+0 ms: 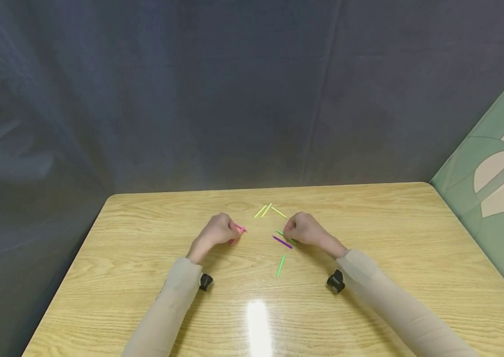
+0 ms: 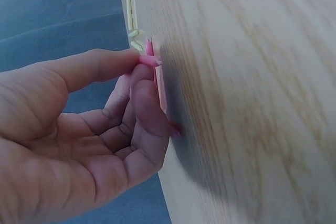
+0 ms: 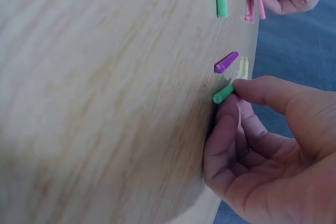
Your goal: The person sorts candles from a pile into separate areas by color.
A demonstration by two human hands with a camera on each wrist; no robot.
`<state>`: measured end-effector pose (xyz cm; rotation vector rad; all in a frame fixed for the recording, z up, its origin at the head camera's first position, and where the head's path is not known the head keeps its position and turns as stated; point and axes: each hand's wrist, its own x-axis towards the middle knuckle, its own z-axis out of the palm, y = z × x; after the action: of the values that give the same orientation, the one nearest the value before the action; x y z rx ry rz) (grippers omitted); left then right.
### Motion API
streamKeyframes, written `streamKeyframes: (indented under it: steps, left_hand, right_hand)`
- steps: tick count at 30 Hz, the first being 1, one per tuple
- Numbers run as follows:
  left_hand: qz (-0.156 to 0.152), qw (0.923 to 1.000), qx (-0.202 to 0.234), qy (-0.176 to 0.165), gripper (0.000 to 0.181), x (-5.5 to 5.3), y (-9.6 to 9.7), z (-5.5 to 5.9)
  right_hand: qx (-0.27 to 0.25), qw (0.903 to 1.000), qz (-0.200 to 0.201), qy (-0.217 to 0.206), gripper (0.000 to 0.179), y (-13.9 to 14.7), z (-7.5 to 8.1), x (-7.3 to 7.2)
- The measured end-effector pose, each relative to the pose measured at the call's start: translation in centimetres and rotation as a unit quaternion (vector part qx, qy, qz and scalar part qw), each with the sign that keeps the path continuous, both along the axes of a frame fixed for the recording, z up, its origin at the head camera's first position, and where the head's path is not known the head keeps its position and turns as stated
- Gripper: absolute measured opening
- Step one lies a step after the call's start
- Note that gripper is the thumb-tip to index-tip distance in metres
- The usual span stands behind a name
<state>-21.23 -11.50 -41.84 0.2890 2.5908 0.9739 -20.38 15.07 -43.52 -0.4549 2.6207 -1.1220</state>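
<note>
Over the left half of the table's middle, my left hand (image 1: 219, 229) pinches a thin pink stick (image 2: 150, 61) between thumb and forefinger. A second pink stick (image 2: 162, 90) lies on the table right beside those fingertips, partly hidden by them. My right hand (image 1: 306, 229) pinches one end of a green stick (image 3: 223, 94), close above or on the tabletop. Just left of it lies a purple stick (image 1: 282, 242). Closer to me, another green stick (image 1: 281, 266) rests by itself.
Three yellow sticks (image 1: 266, 210) lie toward the table's far edge, between the two hands. The wooden table (image 1: 144, 248) carries a bright light reflection near its front. A dark curtain (image 1: 234, 99) hangs behind, and a leaf-patterned surface (image 1: 492, 168) borders the right side.
</note>
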Motion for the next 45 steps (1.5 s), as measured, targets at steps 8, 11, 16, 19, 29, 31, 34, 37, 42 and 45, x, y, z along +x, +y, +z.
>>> streamKeyframes:
  steps: [8,11,16,19,29,31,34,37,42,45]
  left_hand:
    - [0.011,0.9997,-0.005,0.021,0.015,0.0,-0.8,0.0]
    - [0.018,0.9997,-0.003,0.014,0.015,0.0,-1.0,-0.1]
    - [0.030,0.9993,-0.016,0.014,0.015,0.0,-1.1,-0.1]
    - [0.040,0.9989,-0.023,0.009,0.016,-0.1,-1.0,-0.2]
    - [0.060,0.9972,-0.045,0.000,0.018,-0.2,-0.8,-0.1]
    - [0.065,0.9968,-0.047,-0.004,0.019,-0.2,-0.8,-0.2]
    - [0.070,0.9964,-0.049,-0.002,0.020,-0.3,-0.8,-0.4]
    - [0.073,0.9960,-0.052,0.005,0.020,-0.4,-0.7,-0.5]
    - [0.076,0.9953,-0.059,0.006,0.018,-0.4,-0.6,-0.5]
    - [0.079,0.9950,-0.061,0.004,0.017,-0.4,-0.5,-0.6]
  right_hand:
    - [0.002,1.0000,-0.001,0.004,0.010,0.0,-0.2,0.0]
    - [0.007,0.9999,-0.005,0.007,0.009,0.0,-0.2,0.0]
    - [0.007,0.9999,-0.006,0.012,0.009,-0.1,-0.2,-0.1]
    - [0.007,0.9999,-0.006,0.011,0.009,0.0,-0.3,-0.1]
    - [0.003,0.9999,0.000,0.017,0.009,0.0,-0.2,0.0]
    - [0.004,0.9999,0.000,0.017,0.009,-0.1,-0.2,0.1]
    - [0.005,0.9998,0.000,0.018,0.009,-0.2,-0.1,0.1]
    - [0.005,0.9997,0.003,0.025,0.009,-0.2,0.0,0.1]
    - [0.002,0.9994,0.009,0.033,0.009,-0.1,-0.1,0.1]
    - [0.002,0.9992,0.011,0.038,0.008,-0.1,-0.3,0.0]
